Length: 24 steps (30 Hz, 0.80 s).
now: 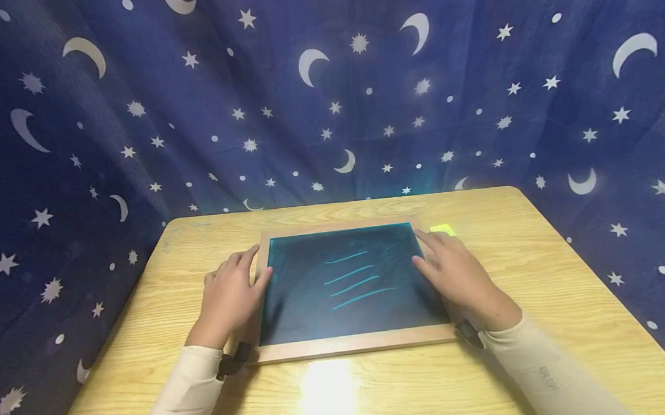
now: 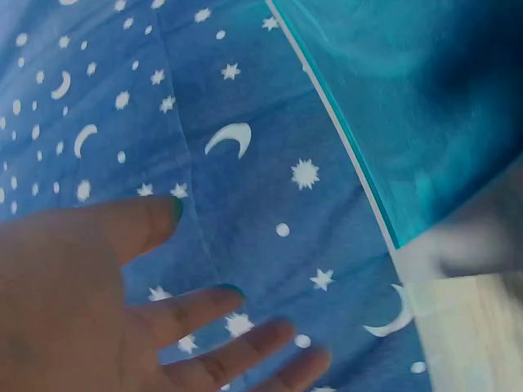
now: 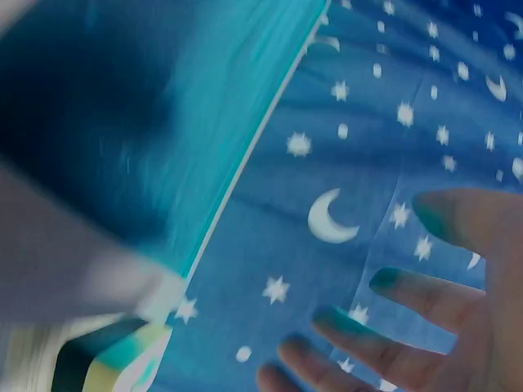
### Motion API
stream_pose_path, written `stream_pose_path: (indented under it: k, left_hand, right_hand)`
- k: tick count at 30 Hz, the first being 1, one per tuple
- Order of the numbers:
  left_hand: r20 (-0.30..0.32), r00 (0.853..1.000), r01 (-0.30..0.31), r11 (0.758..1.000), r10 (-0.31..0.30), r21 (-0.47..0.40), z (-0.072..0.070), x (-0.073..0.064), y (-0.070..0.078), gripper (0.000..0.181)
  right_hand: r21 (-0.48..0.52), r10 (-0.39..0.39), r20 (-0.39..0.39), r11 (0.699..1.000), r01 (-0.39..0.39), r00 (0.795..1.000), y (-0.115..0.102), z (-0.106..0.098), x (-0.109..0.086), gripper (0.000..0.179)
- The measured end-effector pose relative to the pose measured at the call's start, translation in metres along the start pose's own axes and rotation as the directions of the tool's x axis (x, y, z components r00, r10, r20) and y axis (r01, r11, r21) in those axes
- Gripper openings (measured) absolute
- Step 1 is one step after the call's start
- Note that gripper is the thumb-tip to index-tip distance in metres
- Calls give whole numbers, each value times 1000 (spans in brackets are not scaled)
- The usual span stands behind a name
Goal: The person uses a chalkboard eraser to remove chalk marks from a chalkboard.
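Observation:
A small chalkboard (image 1: 300, 306) in a light wooden frame (image 1: 365, 342) lies on the table, with several teal chalk lines across its dark face. At its left side is my left hand (image 1: 229, 293), thumb and forefinger over the frame's left edge in the head view. My right hand (image 1: 460, 276) mirrors it on the right side, fingertips right at the frame. Both wrist views show the fingers spread and relaxed, nothing between them. Teal dust coats fingertips of the left hand (image 2: 90, 302) and the right hand (image 3: 458, 318).
Behind the right hand, near the board's far right corner, a small yellow block (image 1: 442, 230) lies on the wooden table (image 1: 544, 285). A dark blue curtain (image 1: 284, 81) with moons and stars hangs around the table. Teal smudges mark the table's far left corner.

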<state>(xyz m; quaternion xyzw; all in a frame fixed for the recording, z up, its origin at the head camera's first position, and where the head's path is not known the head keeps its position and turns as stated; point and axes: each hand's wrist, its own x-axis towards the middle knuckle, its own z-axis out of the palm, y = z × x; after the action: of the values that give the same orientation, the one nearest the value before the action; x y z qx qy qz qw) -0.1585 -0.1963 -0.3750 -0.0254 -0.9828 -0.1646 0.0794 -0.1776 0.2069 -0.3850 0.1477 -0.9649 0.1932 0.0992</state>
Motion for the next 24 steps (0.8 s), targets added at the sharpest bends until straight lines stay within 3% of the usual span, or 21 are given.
stream_pose_path:
  k: [3,6,12,20,24]
  left_hand:
    - [37,999,37,993,-33,-111,1,8,-12,58]
    - [131,989,96,974,-70,-207,6,14,-28,56]
    - [297,950,170,958,-97,-230,22,18,-53,57]
    - [380,923,179,946,-66,-271,38,18,-61,59]
    - [396,917,175,935,-42,-307,41,20,-65,59]
  right_hand:
    - [46,67,-25,997,-66,997,12,-4,3,47]
    - [67,137,-25,989,-135,990,25,-6,4,45]
    - [92,198,7,976,-198,980,49,-4,4,46]
    - [46,215,58,975,-218,975,73,8,5,57]
    - [31,191,84,980,-194,978,79,13,8,59]
